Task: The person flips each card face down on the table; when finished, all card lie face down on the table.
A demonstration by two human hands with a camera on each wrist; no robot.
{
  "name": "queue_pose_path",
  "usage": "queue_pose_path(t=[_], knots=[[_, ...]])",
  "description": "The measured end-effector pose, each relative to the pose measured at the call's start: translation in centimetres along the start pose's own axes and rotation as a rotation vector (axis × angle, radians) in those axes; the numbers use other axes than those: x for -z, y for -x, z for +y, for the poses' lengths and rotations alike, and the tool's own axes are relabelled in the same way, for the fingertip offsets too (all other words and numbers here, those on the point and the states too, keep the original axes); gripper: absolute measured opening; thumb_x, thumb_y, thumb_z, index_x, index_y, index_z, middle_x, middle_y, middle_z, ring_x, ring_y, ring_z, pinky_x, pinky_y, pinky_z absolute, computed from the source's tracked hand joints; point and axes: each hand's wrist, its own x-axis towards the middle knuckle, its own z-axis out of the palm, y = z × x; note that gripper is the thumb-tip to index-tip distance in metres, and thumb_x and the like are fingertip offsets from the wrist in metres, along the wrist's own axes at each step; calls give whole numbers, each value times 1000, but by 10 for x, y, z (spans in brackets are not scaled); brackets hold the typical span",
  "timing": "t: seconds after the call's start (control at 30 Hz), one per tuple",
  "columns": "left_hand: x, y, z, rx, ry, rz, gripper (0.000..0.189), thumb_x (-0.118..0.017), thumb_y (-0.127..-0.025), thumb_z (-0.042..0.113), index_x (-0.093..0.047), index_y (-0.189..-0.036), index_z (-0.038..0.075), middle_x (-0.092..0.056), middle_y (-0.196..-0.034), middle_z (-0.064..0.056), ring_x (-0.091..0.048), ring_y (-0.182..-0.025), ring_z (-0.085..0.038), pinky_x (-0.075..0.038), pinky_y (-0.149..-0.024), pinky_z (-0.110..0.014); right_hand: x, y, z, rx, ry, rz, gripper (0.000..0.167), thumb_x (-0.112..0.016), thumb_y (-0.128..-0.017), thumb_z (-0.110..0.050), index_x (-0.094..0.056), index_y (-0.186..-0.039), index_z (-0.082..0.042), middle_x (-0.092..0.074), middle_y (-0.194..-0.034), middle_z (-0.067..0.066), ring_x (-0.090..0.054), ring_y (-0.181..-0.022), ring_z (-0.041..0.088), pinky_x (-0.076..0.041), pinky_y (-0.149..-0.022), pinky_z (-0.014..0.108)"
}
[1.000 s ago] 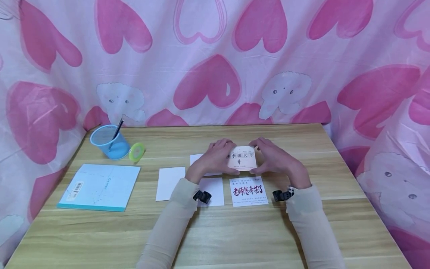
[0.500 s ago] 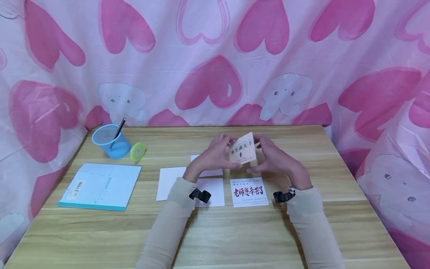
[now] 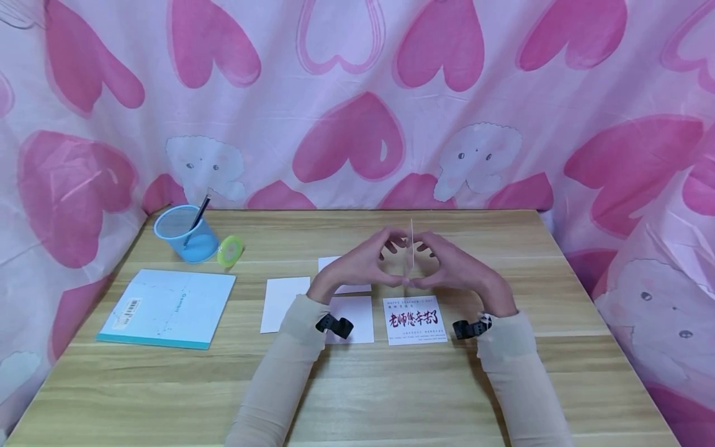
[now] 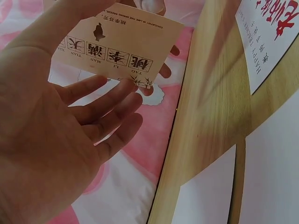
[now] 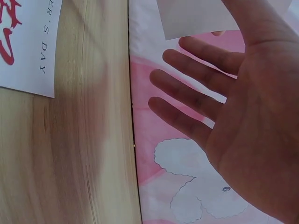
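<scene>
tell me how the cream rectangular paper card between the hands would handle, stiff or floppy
Probably fairly stiff: the cream rectangular paper card looks straight edge-on in the head view. Likely very light too, showing only as a thin line there.

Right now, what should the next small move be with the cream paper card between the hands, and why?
Probably tilt the cream paper card toward the left hand, turning its print downward. In the head view it stands nearly edge-on, its black-lettered face toward that hand and its blank face toward the right hand; three white paper cards lie blank side up on the wooden table.
</scene>
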Motion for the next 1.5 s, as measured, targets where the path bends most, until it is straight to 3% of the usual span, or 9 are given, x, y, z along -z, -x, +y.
queue_pose_path(t=[0.17, 0.3, 0.53, 0.7, 0.93, 1.03, 1.13, 1.27, 1.5], knots=[[-1, 0, 0, 8, 8, 3, 87, -85, -75, 32, -35, -144, 13, -46, -134, -9, -45, -118, -32, -47, -91, -48, -1, 0, -2, -24, -15, -18, 87, -88, -73, -26, -40, -145, -13, -45, -141, 3, -45, -124, 33, -40, -100, 52], [-1, 1, 1, 21, 14, 2, 92, -85, -76, 31, -29, -147, 14, -44, -135, -10, -45, -119, -31, -47, -91, -48, -2, 0, -3, -72, 9, -25, 85, -88, -73, -32, -42, -142, -11, -45, -140, 5, -45, -124, 32, -41, -100, 52], [2, 2, 7, 7, 13, 57, 99, -86, -76, 33, -22, -150, 26, -43, -133, -8, -47, -116, -28, -46, -89, -50, -1, 0, -3, -139, 121, -4, 82, -90, -70, -34, -46, -135, -10, -49, -136, 8, -46, -123, 32, -42, -99, 51], [4, 3, 5, 12, 7, 48, 97, -85, -76, 28, -23, -149, 16, -43, -132, -7, -47, -116, -30, -47, -89, -50, 1, 3, -2, -173, 142, -4, 83, -91, -69, -32, -46, -135, -9, -49, -135, 9, -46, -122, 33, -42, -99, 50], [9, 9, -1, 90, -1, 48, 98, -86, -73, 24, -21, -145, 13, -39, -132, -5, -45, -117, -30, -48, -91, -48, 10, 9, 1, -216, 159, -17, 87, -91, -69, -30, -44, -139, -9, -47, -136, 9, -45, -121, 33, -43, -98, 49], [9, 11, -3, 131, -73, 45, 97, -86, -74, 21, -24, -146, 8, -39, -135, -9, -46, -118, -31, -46, -95, -45, 12, 11, 3, -248, 194, -11, 87, -91, -69, -31, -45, -139, -9, -47, -135, 10, -45, -120, 32, -43, -97, 50], [7, 11, -6, 188, -201, 25, 94, -86, -74, 24, -30, -147, 3, -40, -138, -10, -46, -121, -29, -42, -101, -38, 12, 11, 5, -281, 215, -5, 87, -91, -69, -32, -46, -139, -9, -46, -134, 10, -46, -119, 32, -44, -97, 50], [4, 9, -10, 251, -337, -17, 96, -86, -75, 30, -32, -148, 0, -45, -137, -10, -45, -122, -23, -37, -105, -34, 11, 11, 9, -276, 243, -10, 85, -90, -69, -33, -47, -138, -7, -48, -133, 13, -48, -118, 33, -42, -99, 50], [0, 10, -11, 339, -450, -68, 93, -86, -73, 39, -40, -146, 3, -46, -132, -9, -43, -117, -20, -38, -102, -36, 9, 11, 11, -265, 248, -15, 86, -91, -69, -31, -48, -138, -5, -48, -134, 14, -49, -118, 34, -41, -101, 51]])
